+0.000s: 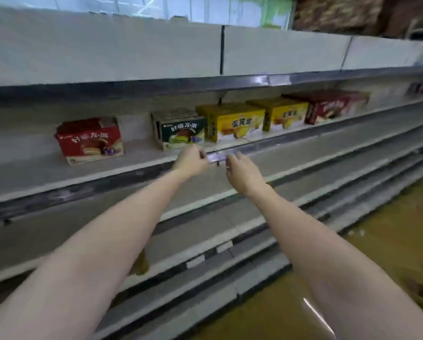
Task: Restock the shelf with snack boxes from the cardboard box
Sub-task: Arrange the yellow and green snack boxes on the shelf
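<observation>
Several snack boxes stand on the white shelf (34,173): a red box (90,141) at the left, a dark green box (181,131), two yellow boxes (235,123) (284,114) and a dark red box (333,106) further right. Both my hands reach to the shelf's front rail in front of the green box. My left hand (191,160) and my right hand (240,168) each pinch an end of a small purplish price label (216,157) on the rail. The cardboard box is out of view.
An upper shelf (132,82) overhangs the boxes. Below run several bare white shelves (205,204) stepping out toward me. A yellow-brown floor (389,229) lies at the lower right. The picture is blurred by motion.
</observation>
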Available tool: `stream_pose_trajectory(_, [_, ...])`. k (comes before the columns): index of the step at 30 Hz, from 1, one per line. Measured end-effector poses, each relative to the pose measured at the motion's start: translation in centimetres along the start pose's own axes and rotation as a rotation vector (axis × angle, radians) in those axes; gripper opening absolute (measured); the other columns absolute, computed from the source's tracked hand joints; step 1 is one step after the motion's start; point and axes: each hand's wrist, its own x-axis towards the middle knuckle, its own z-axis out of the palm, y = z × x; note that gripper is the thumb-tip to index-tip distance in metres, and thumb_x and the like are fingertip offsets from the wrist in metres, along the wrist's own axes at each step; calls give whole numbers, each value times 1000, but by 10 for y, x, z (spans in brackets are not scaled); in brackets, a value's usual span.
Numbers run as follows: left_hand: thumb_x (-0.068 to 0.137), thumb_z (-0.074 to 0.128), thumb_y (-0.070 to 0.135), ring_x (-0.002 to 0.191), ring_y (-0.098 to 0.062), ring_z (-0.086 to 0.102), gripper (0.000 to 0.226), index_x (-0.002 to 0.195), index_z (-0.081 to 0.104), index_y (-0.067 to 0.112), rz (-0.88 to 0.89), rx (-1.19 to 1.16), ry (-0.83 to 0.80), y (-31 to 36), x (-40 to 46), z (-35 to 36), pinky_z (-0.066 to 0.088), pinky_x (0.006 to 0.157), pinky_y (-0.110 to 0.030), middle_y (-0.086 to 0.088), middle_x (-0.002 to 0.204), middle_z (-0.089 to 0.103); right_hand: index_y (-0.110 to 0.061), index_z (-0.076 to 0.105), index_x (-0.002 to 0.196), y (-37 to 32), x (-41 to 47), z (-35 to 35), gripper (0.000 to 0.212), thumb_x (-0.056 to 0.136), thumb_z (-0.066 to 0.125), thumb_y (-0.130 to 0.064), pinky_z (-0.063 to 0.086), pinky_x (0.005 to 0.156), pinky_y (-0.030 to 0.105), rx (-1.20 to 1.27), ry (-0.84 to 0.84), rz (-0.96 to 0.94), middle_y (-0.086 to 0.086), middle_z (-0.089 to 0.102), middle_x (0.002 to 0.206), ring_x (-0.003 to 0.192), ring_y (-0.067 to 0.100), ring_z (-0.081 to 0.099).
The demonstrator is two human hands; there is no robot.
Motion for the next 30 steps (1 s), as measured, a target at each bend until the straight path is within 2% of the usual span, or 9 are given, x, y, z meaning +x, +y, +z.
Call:
stream_pose_trajectory(2, [92, 57, 14, 77, -29, 64, 10, 83, 59, 11, 60, -10, -76, 45, -13, 49, 56, 71, -40, -15, 84, 66, -6, 54, 114, 57, -43, -13, 20, 96, 48, -11, 46, 85, 43, -45, -33, 91, 18, 56, 116, 108, 38, 53])
stream_pose_trajectory(5, [90, 57, 7, 79, -26, 58, 12, 92, 63, -3, 154, -56, -198, 108, -32, 125, 47, 73, -34, -17, 85, 61, -7, 53, 111, 136, -112, -38, 17, 95, 49, -11, 47, 84, 42, -103, -71, 209, 16, 56, 112, 107, 37, 52])
stream_pose_trajectory(9, [88, 59, 11, 94, -28, 64, 11, 93, 68, 7, 255, -68, -307, 194, -73, 215, 46, 79, -30, -15, 99, 70, -8, 54, 109, 219, -212, -70, 15, 98, 47, -14, 47, 86, 43, -87, -45, 384, 14, 57, 109, 106, 34, 52])
stream_pose_trajectory(14, [89, 57, 17, 94, -26, 64, 11, 92, 67, 12, 387, -105, -460, 286, -140, 311, 53, 82, -34, -9, 96, 70, -11, 54, 111, 289, -329, -92, 16, 99, 48, -18, 52, 83, 43, -110, -44, 626, 11, 59, 108, 102, 31, 57])
stream_pose_trajectory(20, [89, 59, 15, 98, -24, 63, 23, 110, 66, 9, 493, -142, -620, 335, -198, 392, 52, 87, -35, -8, 104, 68, -9, 54, 112, 341, -429, -101, 18, 98, 48, -19, 45, 84, 43, -149, -43, 874, 15, 57, 112, 110, 36, 53])
stream_pose_trajectory(25, [88, 61, 15, 95, -24, 65, 20, 107, 66, 13, 514, -128, -797, 358, -219, 459, 52, 82, -30, -7, 103, 70, -11, 53, 118, 385, -478, -88, 21, 99, 47, -19, 46, 87, 42, -127, -46, 1027, 13, 56, 116, 112, 34, 52])
stream_pose_trajectory(30, [87, 57, 15, 95, -29, 65, 25, 111, 64, 17, 592, -67, -909, 384, -218, 529, 55, 83, -37, -9, 102, 70, -9, 52, 122, 433, -501, -71, 25, 98, 50, -17, 47, 84, 40, -118, -98, 1149, 12, 56, 119, 111, 33, 54])
